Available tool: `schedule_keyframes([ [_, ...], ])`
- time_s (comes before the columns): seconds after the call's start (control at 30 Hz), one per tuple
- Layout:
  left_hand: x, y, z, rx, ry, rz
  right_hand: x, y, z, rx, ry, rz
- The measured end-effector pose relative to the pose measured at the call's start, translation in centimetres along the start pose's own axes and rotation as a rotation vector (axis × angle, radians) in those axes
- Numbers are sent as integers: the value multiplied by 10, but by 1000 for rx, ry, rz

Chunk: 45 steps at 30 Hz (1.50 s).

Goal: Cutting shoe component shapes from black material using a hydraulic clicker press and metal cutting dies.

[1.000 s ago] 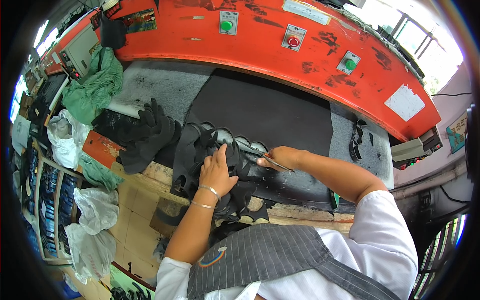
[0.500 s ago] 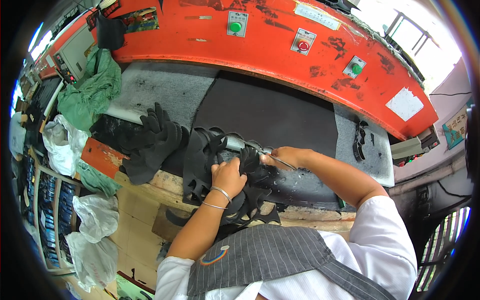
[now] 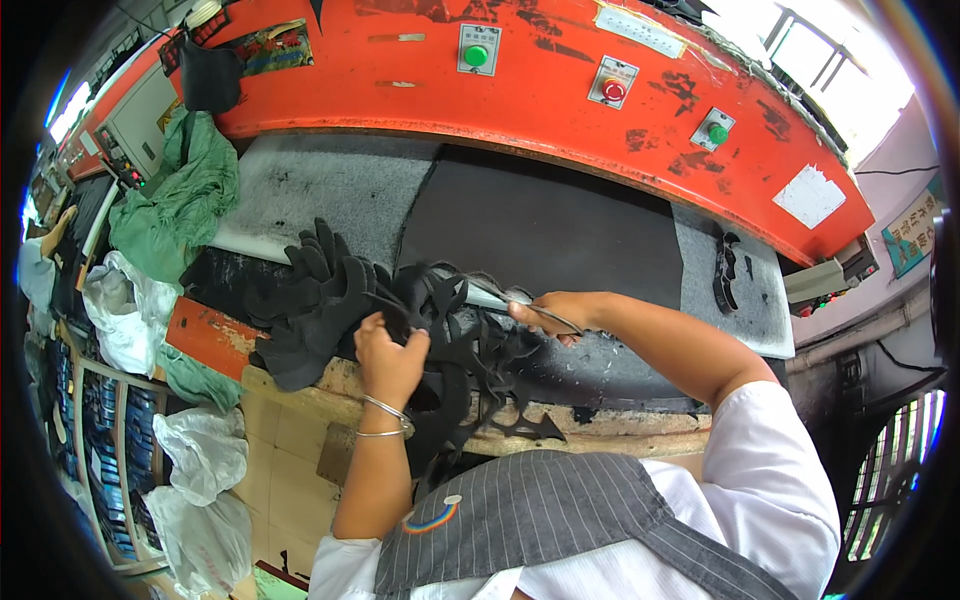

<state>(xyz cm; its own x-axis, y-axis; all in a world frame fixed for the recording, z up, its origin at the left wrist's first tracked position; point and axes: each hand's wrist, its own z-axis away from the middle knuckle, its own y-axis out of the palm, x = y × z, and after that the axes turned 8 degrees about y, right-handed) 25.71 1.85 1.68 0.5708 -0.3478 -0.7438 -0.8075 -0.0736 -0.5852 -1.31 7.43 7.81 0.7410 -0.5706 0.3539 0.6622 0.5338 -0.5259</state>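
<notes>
Gripping a dark cut piece (image 3: 397, 320) between thumb and fingers, the left hand (image 3: 392, 362) is above the front edge of the desk (image 3: 640, 430), with two thin bracelets (image 3: 380, 434) at its wrist. To its right, the right hand (image 3: 556, 313) has its fingers wrapped around the handle of a pair of scissors (image 3: 564, 323), which point leftward; how far the blades are parted cannot be told.

Between the two hands, just right of the left fingers, dark scraps (image 3: 490, 365) with curved cutouts lie tangled, some drooping over the desk's front edge. Close on the other side of the left fingers, a heap of dark pieces (image 3: 305, 345) rises in overlapping layers.

Beyond the fingers of both hands, a broad dark sheet (image 3: 560, 230) lies flat across a speckled grey pad (image 3: 320, 190), which shows on either side of it. Well to the right of the right fingers, a wavy black strip (image 3: 724, 272) rests on the pad. Far left of the left fingers are a bunched green cloth (image 3: 175, 185) and, below it, a white plastic bag (image 3: 125, 315).

Farthest from the fingers, a scuffed red machine beam (image 3: 340, 100) spans the back, bearing green buttons (image 3: 476, 56) on either side of a red button (image 3: 613, 91).
</notes>
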Motion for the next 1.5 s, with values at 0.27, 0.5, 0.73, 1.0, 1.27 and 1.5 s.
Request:
schedule_keyframes([
  [0.27,53,8,-18,281,-309,563,43,0,-16,-65,47,-32],
  [0.5,37,1,-30,194,-381,1001,47,-5,-13,-20,-50,101],
  [0.73,31,1,-33,16,-372,1137,70,-12,-36,187,-38,33],
  [1.0,39,-5,-44,147,-392,1095,74,-13,-39,135,-90,50],
  [1.27,40,0,-43,61,-413,1090,72,-8,-33,-77,-97,215],
  [1.5,28,-12,-50,116,-578,1206,51,0,-39,197,-104,-63],
])
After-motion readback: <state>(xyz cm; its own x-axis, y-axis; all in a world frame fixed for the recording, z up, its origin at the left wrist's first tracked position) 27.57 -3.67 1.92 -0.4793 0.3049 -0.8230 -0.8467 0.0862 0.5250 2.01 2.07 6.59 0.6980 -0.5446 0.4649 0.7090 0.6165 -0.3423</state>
